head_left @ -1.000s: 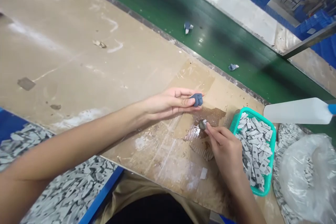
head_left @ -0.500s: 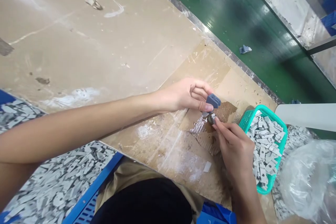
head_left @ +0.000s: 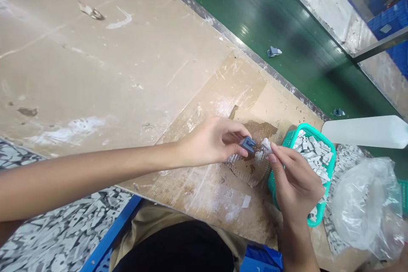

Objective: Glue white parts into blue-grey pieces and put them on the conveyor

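Partly hidden, blue part in left hand

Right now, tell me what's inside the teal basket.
The teal plastic basket holds a heap of flat grey-white parts; the right hand covers its near side, so what lies there is hidden.

The person is wearing khaki trousers and a black top. A slim, bare left forearm and right forearm are showing, leading to a slender left hand and right hand with short fingernails.
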Available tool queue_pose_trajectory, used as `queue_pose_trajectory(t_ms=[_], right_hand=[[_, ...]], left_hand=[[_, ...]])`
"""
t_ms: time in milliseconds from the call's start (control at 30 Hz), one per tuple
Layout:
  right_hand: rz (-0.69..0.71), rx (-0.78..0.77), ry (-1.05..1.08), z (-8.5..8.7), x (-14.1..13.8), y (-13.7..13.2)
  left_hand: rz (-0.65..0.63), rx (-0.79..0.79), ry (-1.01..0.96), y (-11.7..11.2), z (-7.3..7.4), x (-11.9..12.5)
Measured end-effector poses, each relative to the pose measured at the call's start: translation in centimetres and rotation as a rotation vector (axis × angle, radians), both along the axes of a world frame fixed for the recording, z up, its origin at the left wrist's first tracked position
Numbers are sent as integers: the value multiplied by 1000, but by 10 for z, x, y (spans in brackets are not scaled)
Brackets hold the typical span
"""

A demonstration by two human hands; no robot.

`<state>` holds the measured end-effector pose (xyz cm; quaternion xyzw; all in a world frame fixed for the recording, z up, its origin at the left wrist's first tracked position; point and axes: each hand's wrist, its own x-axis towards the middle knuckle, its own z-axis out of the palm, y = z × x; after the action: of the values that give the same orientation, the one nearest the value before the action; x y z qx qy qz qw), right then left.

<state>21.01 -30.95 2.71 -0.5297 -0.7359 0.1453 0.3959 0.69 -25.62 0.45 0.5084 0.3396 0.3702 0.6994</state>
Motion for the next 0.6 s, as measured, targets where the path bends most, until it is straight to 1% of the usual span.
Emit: queue_pose_trajectory(t_ms=[100, 300, 500, 600], right_hand=[[67, 46, 26, 0, 0, 0], [191, 3, 25, -2, 1, -1], [233, -32, -3, -5, 2, -1], [245, -56, -24, -5, 1, 0]], left_hand=[[6, 24, -10, -2, -2, 1], [-1, 82, -15, -4, -3, 2], [17, 147, -46, -8, -8, 2], [40, 135, -55, -10, -10, 4]])
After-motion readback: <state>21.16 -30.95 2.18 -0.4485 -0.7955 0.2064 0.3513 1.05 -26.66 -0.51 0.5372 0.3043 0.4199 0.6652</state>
